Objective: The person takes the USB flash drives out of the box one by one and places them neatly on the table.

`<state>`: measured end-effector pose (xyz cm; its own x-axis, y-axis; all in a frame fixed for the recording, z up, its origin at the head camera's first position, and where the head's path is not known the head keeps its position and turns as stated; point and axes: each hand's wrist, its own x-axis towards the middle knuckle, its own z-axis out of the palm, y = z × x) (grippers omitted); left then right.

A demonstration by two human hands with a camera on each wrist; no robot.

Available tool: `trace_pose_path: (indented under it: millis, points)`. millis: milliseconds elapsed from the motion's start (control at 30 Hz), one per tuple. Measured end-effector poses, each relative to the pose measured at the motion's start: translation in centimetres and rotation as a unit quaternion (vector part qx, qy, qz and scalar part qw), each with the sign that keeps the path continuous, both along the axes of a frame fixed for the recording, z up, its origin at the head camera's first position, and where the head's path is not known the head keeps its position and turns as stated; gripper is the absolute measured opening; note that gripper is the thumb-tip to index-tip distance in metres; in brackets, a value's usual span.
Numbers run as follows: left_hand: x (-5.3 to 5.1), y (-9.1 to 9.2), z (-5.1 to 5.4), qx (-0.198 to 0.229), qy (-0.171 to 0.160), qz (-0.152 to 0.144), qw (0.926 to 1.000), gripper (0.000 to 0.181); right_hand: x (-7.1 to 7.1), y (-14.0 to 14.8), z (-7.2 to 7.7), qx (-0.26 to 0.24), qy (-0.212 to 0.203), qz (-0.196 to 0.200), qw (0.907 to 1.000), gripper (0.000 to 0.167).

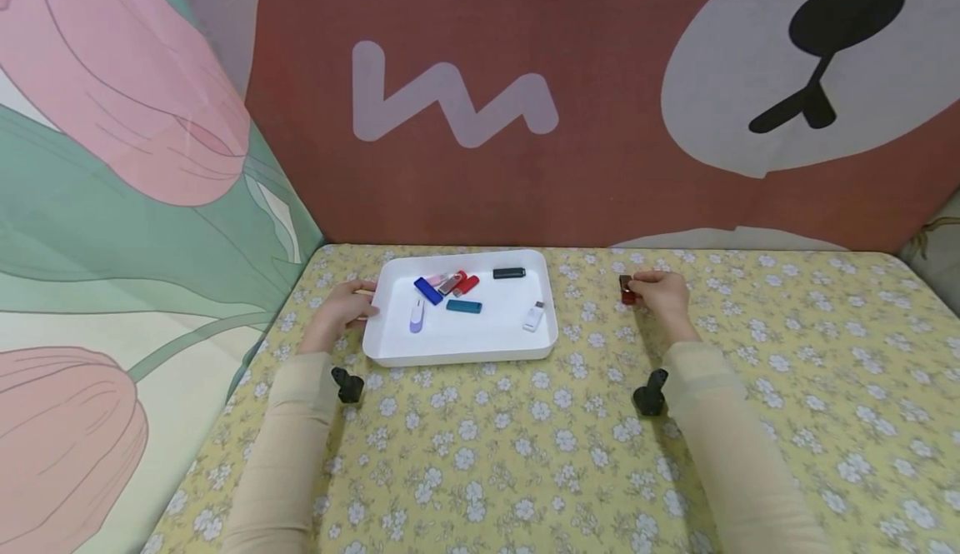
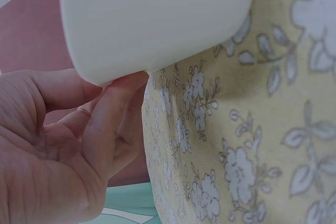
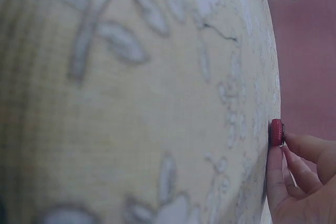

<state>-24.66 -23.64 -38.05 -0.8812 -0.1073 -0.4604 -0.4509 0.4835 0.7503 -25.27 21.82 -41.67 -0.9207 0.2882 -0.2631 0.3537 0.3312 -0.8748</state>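
On the near part of the yellow flowered cloth [image 1: 510,471], the left sleeve [image 1: 273,471] and the right sleeve [image 1: 738,454] come in, and beside the wrists there are a left black device [image 1: 348,387] and a right black device [image 1: 649,394]. A little farther, the left hand [image 1: 341,304] has its fingers relaxed, with tips touching the outer wall of the white tray [image 1: 480,339]. The right hand [image 1: 663,291], well apart to the right of this tray, pinches a dark red USB stick [image 1: 627,289] between thumb and fingers; whether the stick touches the cloth, I cannot tell.

Inside the tray, nearest, lie a white stick [image 1: 533,316] at the right and a lilac stick [image 1: 417,317] at the left. Next come a teal stick [image 1: 464,306], then a blue stick [image 1: 428,291] close to a small group: a red stick [image 1: 468,285], a silver-and-red stick [image 1: 452,284] and a pink piece [image 1: 435,280], partly covered. Farthest in the tray is a black stick [image 1: 509,273], toward the right. Behind the table stands a brown-red backdrop [image 1: 585,162].
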Motion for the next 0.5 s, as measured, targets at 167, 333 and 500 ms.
trace_pose_path:
  millis: [167,333,500]
  points:
    - [-0.07,-0.08,-0.02,0.001,-0.002,0.002,1.0000,0.051,0.05,-0.05,0.19,-0.012,-0.002,-0.001,0.9999,0.041]
    - [-0.11,0.01,-0.05,0.001,0.000,0.003,1.0000,0.050,0.51,-0.11,0.49,-0.025,0.004,-0.006,0.9997,0.043]
    - [-0.03,-0.05,-0.07,0.000,0.002,-0.003,1.0000,0.050,0.57,0.02,0.85,-0.027,0.035,0.020,0.9988,0.044]
